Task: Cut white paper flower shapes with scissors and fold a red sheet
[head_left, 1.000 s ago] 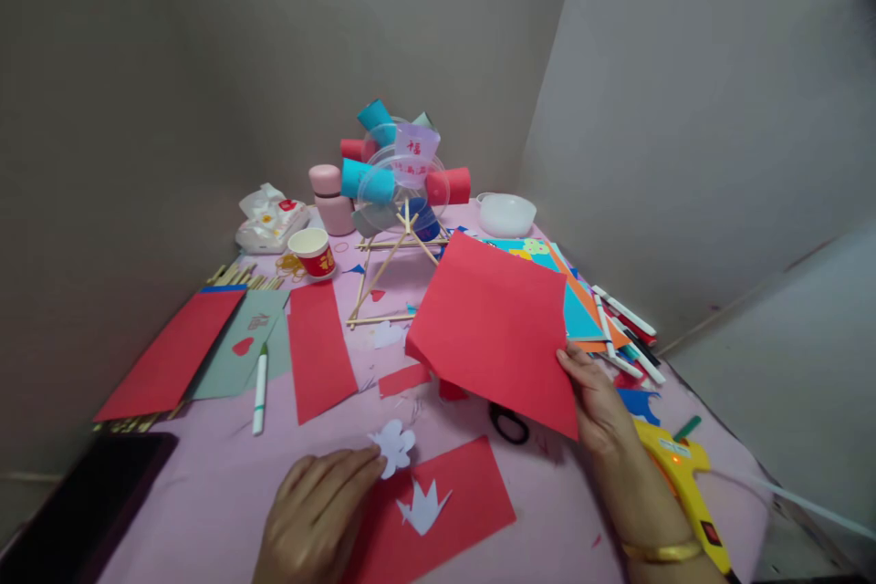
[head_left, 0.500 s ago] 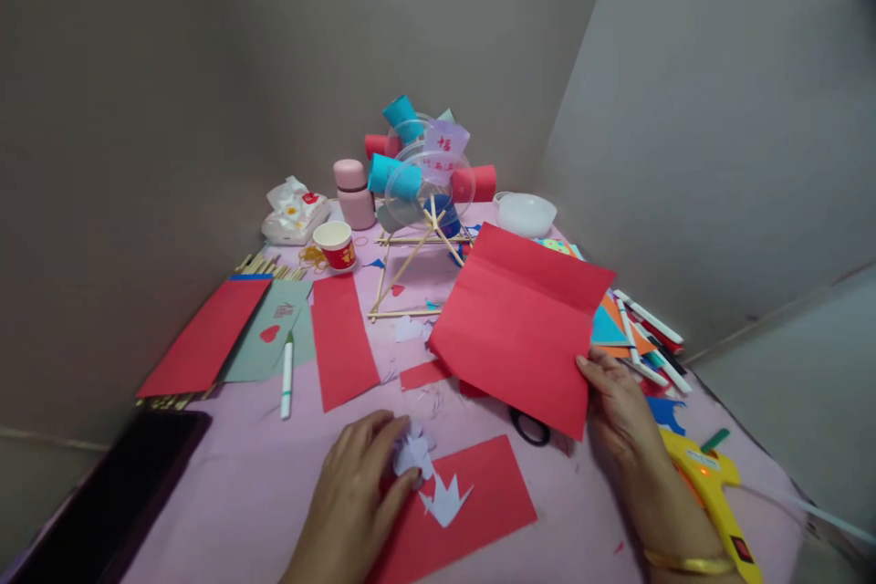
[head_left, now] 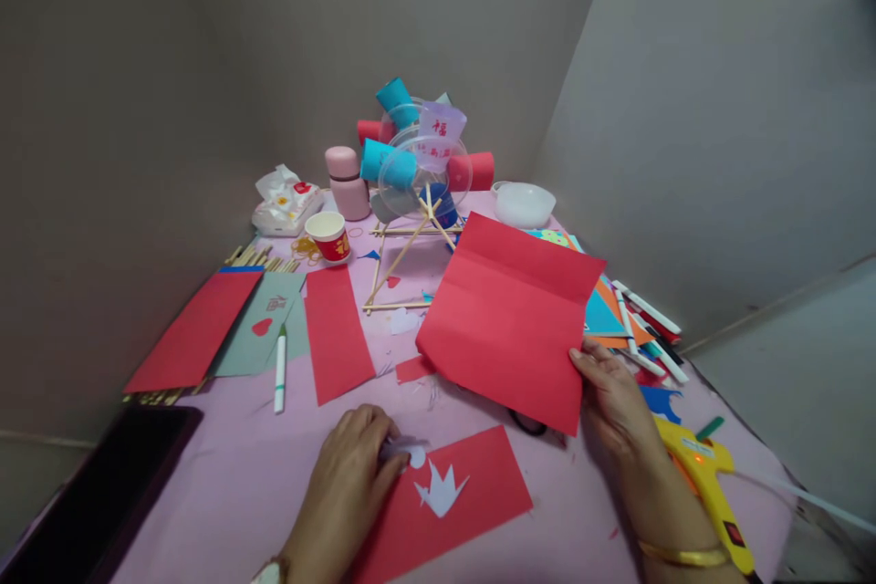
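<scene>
My right hand (head_left: 612,392) pinches the lower right edge of a large creased sheet of red paper (head_left: 510,319), held tilted above the table. My left hand (head_left: 352,474) is closed on a small pale lilac paper cutout (head_left: 414,454), mostly hidden by the fingers. Under that cutout lies a smaller red paper sheet (head_left: 485,493) bearing a pale, spiky, leaf-like paper cutout (head_left: 442,488). Scissors (head_left: 526,422) show only a dark handle loop below the big sheet.
A stick-framed wheel with coloured cups (head_left: 424,155) stands at the back. A yellow glue gun (head_left: 708,479) and markers (head_left: 647,328) lie right. A phone (head_left: 102,493), green marker (head_left: 280,370), red strip (head_left: 337,333) and paper cup (head_left: 329,237) are left.
My left hand has drawn its cutout closer and turned it, so less of it shows. The large red sheet and my right hand have shifted slightly left in view, as has the whole scene.
</scene>
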A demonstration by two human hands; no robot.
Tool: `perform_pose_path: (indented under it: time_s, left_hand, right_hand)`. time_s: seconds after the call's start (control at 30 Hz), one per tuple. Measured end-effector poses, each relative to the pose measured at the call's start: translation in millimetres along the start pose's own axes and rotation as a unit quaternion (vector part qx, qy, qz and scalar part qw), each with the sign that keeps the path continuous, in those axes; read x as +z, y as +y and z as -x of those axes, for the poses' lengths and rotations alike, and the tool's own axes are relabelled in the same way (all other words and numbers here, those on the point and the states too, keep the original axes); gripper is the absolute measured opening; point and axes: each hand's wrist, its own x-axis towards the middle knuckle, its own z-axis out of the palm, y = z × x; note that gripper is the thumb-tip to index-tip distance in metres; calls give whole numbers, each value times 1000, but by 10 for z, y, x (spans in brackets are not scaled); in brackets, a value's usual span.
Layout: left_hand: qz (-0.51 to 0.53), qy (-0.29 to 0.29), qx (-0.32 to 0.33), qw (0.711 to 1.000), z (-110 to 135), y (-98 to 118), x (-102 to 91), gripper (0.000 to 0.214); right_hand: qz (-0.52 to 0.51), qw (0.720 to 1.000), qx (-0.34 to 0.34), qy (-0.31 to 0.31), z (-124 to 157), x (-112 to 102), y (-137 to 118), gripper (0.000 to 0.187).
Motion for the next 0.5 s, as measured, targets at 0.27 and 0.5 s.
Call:
perform_pose_path:
  time_s: [0.27, 0.5]
  left_hand:
    - [75, -168, -13, 983, 62, 308, -21, 15]
    - [-18, -161, 1, 987, 110, 356, 148, 10]
  right_hand:
    - [-18, 1000, 2, -25, 54, 41, -44, 36]
    - [-33, 998, 15, -58, 84, 100, 15, 33]
